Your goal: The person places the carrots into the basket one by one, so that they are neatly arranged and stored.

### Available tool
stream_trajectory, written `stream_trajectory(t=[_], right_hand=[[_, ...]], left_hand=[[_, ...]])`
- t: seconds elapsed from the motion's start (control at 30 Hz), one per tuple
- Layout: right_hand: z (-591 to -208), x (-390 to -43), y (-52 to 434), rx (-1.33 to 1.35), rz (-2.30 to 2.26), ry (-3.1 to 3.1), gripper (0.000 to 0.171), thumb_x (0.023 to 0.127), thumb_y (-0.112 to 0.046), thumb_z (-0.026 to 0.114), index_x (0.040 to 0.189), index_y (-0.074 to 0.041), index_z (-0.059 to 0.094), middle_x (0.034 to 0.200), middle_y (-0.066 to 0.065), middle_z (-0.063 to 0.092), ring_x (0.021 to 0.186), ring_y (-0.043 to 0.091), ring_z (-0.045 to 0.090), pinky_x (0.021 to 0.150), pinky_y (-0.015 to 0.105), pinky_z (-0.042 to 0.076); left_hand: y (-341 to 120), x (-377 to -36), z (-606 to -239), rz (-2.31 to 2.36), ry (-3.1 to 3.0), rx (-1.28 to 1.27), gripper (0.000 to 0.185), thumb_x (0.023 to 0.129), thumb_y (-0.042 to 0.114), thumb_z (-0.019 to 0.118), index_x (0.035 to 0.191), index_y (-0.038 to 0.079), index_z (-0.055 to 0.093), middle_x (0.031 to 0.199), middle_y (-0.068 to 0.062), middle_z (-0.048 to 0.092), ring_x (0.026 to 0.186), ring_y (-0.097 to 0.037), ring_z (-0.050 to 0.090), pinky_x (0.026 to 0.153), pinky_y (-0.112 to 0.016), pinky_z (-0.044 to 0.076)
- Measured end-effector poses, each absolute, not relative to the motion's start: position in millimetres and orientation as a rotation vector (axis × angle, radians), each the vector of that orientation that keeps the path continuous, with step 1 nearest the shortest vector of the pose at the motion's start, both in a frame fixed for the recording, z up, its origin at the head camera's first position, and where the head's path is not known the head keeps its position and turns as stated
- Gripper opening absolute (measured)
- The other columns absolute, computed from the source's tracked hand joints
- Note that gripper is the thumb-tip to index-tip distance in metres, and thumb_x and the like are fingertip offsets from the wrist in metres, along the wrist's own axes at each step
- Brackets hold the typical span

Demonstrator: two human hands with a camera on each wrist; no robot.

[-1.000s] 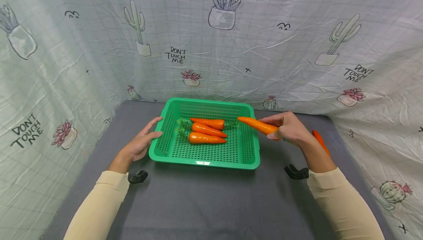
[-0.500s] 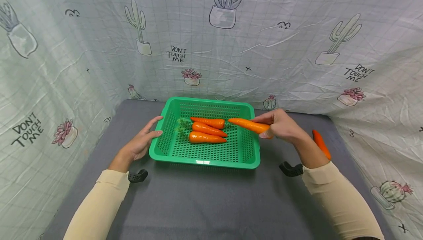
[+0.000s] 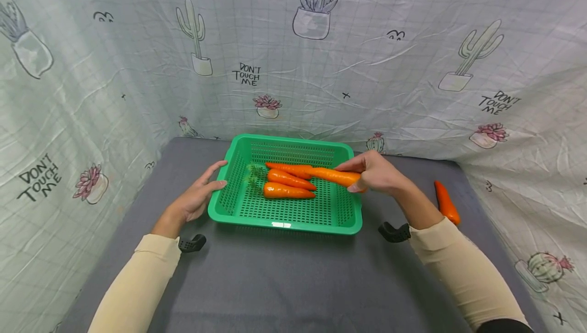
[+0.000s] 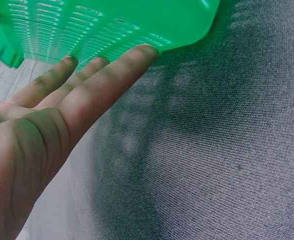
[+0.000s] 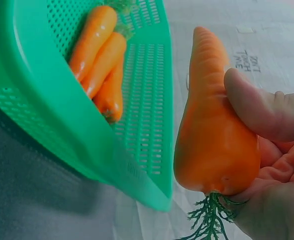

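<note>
Right hand (image 3: 373, 172) grips a carrot (image 3: 332, 175) over the green basket (image 3: 284, 218), whose left wall the flat, straight-fingered left hand (image 3: 197, 198) touches

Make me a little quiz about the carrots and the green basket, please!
1. How many orange carrots lie in the green perforated plastic basket, not counting the held one?
2. True or false: the left hand grips a carrot.
3. Where is the spare orange carrot? A) on the grey cloth right of the basket, B) in the basket, C) in the left hand.

Key
1. Three.
2. False: its straight fingers rest against the basket's side; the right hand holds the orange carrot with green leafy top above the basket.
3. A.
</note>
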State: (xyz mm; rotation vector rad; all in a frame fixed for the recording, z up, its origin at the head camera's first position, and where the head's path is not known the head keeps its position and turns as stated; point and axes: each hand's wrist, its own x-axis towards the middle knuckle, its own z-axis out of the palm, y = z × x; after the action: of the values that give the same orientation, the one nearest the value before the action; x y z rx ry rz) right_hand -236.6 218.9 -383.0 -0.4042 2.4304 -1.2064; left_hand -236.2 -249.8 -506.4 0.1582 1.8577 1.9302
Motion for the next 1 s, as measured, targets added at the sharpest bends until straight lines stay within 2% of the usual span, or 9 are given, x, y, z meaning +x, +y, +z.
stream_trajectory(t=[0.37, 0.57, 0.83, 1.0], right_hand=[[-382, -246, 196, -0.425, -1.182, 2.383, 0.057, 0.079, 0.013, 0.075, 0.133, -0.004, 0.071, 0.132, 0.020, 0.071, 0.101, 0.027, 0.069, 0.072, 0.034, 0.061], [-383, -251, 182, -0.423, -1.192, 2.342, 0.062, 0.074, 0.018, 0.072, 0.132, -0.004, 0.072, 0.134, 0.018, 0.071, 0.099, 0.027, 0.065, 0.064, 0.032, 0.054], [-384, -253, 167, -0.449, -1.260, 2.254, 0.064, 0.073, 0.021, 0.069, 0.133, 0.000, 0.070, 0.136, 0.020, 0.069, 0.087, 0.023, 0.060, 0.060, 0.035, 0.048], [-386, -255, 157, -0.456, -1.254, 2.252, 0.064, 0.072, 0.021, 0.070, 0.131, -0.003, 0.072, 0.138, 0.017, 0.069, 0.091, 0.022, 0.059, 0.057, 0.033, 0.043]], left_hand=[[-250, -238, -507, 1.937, 1.857, 0.155, 0.067, 0.111, 0.025, 0.051, 0.164, 0.041, 0.015, 0.149, -0.021, 0.044, 0.109, -0.020, 0.073, 0.085, -0.042, 0.062], [-250, -238, -508, 1.936, 1.859, 0.145, 0.069, 0.110, 0.025, 0.052, 0.165, 0.040, 0.014, 0.147, -0.018, 0.045, 0.108, -0.020, 0.073, 0.085, -0.043, 0.062], [-250, -236, -507, 1.938, 1.865, 0.179, 0.071, 0.110, 0.025, 0.052, 0.167, 0.037, 0.010, 0.155, -0.028, 0.035, 0.110, -0.019, 0.071, 0.086, -0.041, 0.062], [-251, -236, -507, 1.934, 1.868, 0.178, 0.071, 0.111, 0.025, 0.051, 0.167, 0.037, 0.010, 0.156, -0.028, 0.034, 0.110, -0.018, 0.071, 0.087, -0.040, 0.061]])
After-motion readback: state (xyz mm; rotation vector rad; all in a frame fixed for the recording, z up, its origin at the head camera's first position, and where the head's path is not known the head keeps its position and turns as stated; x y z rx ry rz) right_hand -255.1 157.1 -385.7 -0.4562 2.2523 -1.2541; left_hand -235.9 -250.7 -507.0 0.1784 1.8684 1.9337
